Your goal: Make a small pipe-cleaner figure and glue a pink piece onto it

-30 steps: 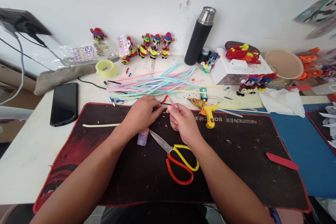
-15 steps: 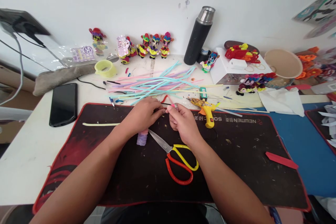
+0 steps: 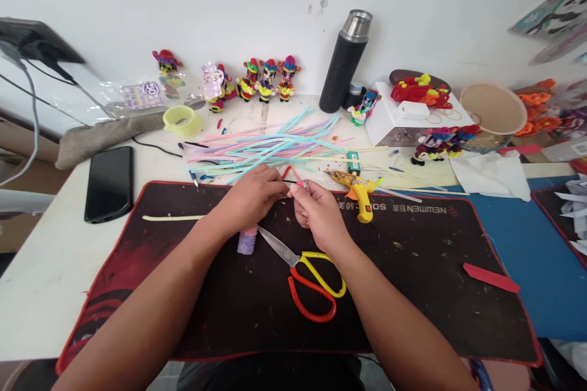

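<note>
My left hand point(image 3: 252, 195) and my right hand point(image 3: 316, 211) meet fingertip to fingertip above the far edge of a black desk mat point(image 3: 413, 269). Both are closed in a pinch on a small pink piece point(image 3: 300, 184) held between them. A pile of pastel pipe cleaners point(image 3: 270, 146) lies just beyond my hands. Scissors with red and yellow handles point(image 3: 307, 275) lie on the mat under my right wrist. A small lilac roll point(image 3: 247, 239) stands beside my left forearm.
A yellow glue gun point(image 3: 360, 190) lies right of my hands. A black flask point(image 3: 343, 61), a row of small colourful figures point(image 3: 266, 79), a tape roll point(image 3: 182, 119), a phone point(image 3: 109, 182) and a paper bowl point(image 3: 493, 110) stand around the table.
Both hands stay pinched together on the small piece; they have shifted only slightly, along with a small move of the camera.
</note>
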Demonstrator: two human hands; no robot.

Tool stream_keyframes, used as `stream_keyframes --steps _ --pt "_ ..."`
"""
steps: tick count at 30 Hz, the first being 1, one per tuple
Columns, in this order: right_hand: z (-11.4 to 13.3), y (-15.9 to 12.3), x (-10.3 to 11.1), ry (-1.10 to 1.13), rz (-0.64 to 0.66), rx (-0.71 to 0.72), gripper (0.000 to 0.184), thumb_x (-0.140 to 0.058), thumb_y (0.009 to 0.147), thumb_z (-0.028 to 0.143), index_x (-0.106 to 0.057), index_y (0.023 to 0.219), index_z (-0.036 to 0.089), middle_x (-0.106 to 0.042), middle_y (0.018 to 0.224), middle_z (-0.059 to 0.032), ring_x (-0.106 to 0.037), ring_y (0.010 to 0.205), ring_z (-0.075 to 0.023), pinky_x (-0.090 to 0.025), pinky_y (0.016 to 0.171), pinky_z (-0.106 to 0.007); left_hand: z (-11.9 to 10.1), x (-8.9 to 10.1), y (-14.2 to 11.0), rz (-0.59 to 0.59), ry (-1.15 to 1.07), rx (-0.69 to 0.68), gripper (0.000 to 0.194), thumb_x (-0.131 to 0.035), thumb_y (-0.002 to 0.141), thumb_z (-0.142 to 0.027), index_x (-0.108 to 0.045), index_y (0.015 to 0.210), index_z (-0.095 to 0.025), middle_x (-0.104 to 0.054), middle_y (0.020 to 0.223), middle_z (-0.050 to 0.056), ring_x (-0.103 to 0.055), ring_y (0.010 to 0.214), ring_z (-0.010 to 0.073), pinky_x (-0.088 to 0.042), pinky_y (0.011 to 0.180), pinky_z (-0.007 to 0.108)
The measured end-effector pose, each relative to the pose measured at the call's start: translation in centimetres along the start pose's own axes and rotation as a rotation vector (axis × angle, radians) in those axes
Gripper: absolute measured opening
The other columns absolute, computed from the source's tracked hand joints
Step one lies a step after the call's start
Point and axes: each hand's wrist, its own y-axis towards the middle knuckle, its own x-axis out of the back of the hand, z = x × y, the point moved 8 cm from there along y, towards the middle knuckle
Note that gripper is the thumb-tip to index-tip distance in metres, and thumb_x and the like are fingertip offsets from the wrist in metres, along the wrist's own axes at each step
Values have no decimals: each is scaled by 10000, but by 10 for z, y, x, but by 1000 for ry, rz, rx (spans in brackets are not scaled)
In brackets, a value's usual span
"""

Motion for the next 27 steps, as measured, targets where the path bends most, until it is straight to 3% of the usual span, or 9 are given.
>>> stream_keyframes --steps 5,17,27 --pt "0 0 0 0 1 2 390 -787 810 544 -630 796 187 -351 518 117 -260 407 -48 -167 396 -202 1 2 0 18 54 9 196 -540 1021 -183 -730 973 -172 -675 947 90 -566 947 260 -462 828 384" --pt "0 -1 -1 8 2 2 365 -775 821 517 -619 794 188 -347 519 120 -261 406 -49 -161 394 -201 0 3 1 2 -53 36 161 -576 992 -194 -695 885 -178 -680 906 71 -586 928 246 -478 829 382" --pt "-1 -1 -1 -2 10 1 365 -774 825 521 -629 790 188 -350 514 118 -262 399 -49 -161 392 -201 3 4 0 25 -9 30 187 -577 1002 -180 -760 964 -177 -701 933 83 -608 941 255 -480 850 386"
